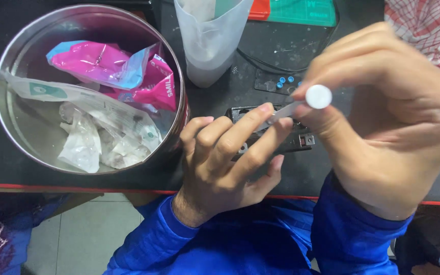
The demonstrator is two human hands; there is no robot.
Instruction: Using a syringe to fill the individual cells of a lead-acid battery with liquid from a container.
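Note:
My right hand [388, 117] is raised close to the camera, pinching a thin tool with a round white end cap [318, 97] between thumb and fingers. The tool's pale shaft [281, 113] slants down and left to my left hand [230, 163]. That hand rests on the black mat with its fingers bent, and its index and middle fingertips touch the shaft. Under both hands lies a small black device with slots [301, 141], mostly hidden. Both forearms are in blue sleeves.
A round metal tin [6, 127] at left holds pink and clear plastic packets. A frosted plastic cup [210, 46] stands behind the hands. A black mat with a red edge [36, 184] covers the table. Checked cloth [429, 25] lies at the top right.

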